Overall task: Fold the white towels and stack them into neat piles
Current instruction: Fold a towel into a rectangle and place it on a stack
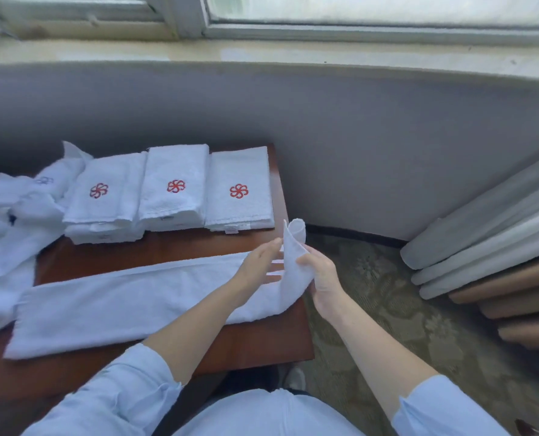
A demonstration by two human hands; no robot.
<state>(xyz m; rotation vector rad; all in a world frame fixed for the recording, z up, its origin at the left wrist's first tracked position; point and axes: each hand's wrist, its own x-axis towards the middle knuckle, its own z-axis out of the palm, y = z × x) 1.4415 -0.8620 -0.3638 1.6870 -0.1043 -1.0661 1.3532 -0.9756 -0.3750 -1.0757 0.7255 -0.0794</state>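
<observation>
Long white terry towel point(120, 306), folded into a lengthwise strip: lies across the lower centre of the frame on the red-brown wooden table point(255, 344), its right end lifted. Heap of unfolded white towels point(6, 240): left edge. Three piles of folded white towels with red flower emblems point(173, 190): upper centre, side by side. Right hand point(324, 278): pinches the lifted end. Left hand point(261, 262): fingers straight, holding nothing (contact with the cloth unclear). Advice: carry the end leftward over the flat hand, match the edges, then smooth.

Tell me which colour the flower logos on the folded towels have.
Red, on white cloth; the logos show clearly in the head view.
</observation>
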